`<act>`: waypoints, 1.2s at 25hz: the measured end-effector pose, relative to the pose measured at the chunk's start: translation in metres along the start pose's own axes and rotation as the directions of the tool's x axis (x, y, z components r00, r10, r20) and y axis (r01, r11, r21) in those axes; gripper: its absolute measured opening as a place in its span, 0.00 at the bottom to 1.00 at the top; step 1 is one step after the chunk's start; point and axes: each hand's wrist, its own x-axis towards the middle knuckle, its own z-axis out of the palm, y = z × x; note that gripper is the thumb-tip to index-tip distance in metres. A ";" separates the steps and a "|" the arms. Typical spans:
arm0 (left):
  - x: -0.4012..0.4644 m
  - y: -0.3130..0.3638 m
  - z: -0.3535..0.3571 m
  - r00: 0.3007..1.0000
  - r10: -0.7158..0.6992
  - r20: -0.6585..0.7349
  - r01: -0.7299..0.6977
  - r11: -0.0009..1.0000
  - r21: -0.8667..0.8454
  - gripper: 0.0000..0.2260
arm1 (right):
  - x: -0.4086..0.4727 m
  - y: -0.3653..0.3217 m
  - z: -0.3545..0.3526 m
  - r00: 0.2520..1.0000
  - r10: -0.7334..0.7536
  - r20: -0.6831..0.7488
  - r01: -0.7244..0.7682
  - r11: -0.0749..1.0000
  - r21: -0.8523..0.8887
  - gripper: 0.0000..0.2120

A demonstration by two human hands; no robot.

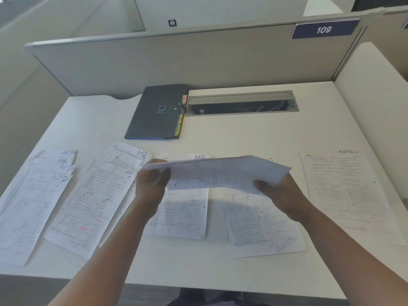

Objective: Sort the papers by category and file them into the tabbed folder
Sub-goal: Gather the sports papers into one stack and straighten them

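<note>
Both hands hold a small stack of printed papers (pixel 220 173) in the air above the desk's middle. My left hand (pixel 151 184) grips its left edge and my right hand (pixel 278 193) grips its right end. On the desk lie more sheets: a pile marked ADMIN and HR (pixel 33 195) at far left, an HR pile (pixel 99 195) beside it, an HR sheet (pixel 183 213) under the held stack, another sheet (pixel 260 226) right of it, and an ADMIN sheet (pixel 346 186) at far right. The dark tabbed folder (pixel 156 111) lies closed at the back, coloured tabs on its right edge.
An open cable tray (pixel 240 104) is set into the white desk (pixel 220 133) right of the folder. Grey partition walls (pixel 176 62) enclose the back and sides, with a sign reading 109 (pixel 323 29). The desk's front edge runs near the bottom.
</note>
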 end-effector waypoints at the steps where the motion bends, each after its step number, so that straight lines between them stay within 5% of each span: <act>1: -0.006 -0.006 0.004 1.000 -0.007 -0.030 0.006 1.000 -0.029 0.07 | -0.002 0.004 0.005 1.000 -0.005 -0.012 0.005 1.000 0.013 0.14; 5: -0.024 -0.028 0.020 0.985 -0.165 -0.056 0.162 0.986 -0.046 0.09 | -0.006 0.030 0.027 0.990 0.114 -0.085 -0.117 0.993 -0.032 0.11; 18: -0.022 -0.036 0.036 0.957 -0.275 -0.097 0.263 0.958 -0.116 0.11 | -0.003 0.033 0.030 0.993 0.099 -0.069 -0.099 0.995 0.001 0.16; 25: 0.000 -0.038 0.019 0.976 -0.209 -0.065 0.217 0.962 0.168 0.07 | 0.007 0.028 0.025 0.985 0.149 -0.086 -0.148 0.989 0.019 0.03; 28: 0.012 -0.022 0.008 0.988 -0.125 -0.090 0.135 0.984 0.115 0.11 | 0.016 0.019 0.025 0.988 0.129 -0.082 -0.121 0.987 0.105 0.06; 30: 0.018 -0.019 0.002 0.967 -0.178 -0.185 0.179 0.984 -0.010 0.24 | 0.023 0.012 0.032 0.982 0.133 -0.131 -0.100 0.968 0.232 0.08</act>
